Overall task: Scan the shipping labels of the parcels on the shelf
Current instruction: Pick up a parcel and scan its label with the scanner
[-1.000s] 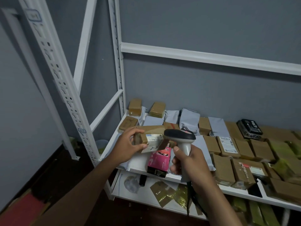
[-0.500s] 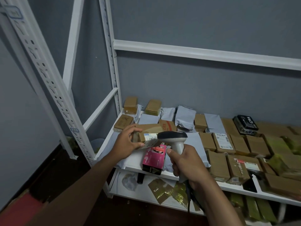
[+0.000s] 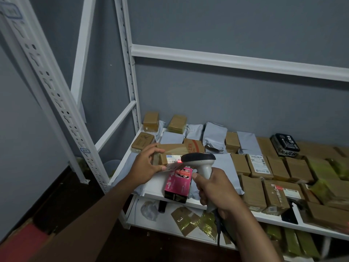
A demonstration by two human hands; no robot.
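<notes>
Parcel point(image 3: 170, 151) sits at the shelf's point(image 3: 190, 201) front-left corner, label point(image 3: 172, 159) tilted toward the scanner point(image 3: 199, 163), red beam landing on the label's right end. Risk I see: that beam only clips the edge, so the read could fail, and the label's bottom flap looks peeled, so it may curl. Left hand point(image 3: 144, 166) pinches the box, fingers curled over the top, thumb under, forearm coming from 7 o'clock. Right hand point(image 3: 213, 190) is wrapped tight round the handle, forearm from 5 o'clock.
</notes>
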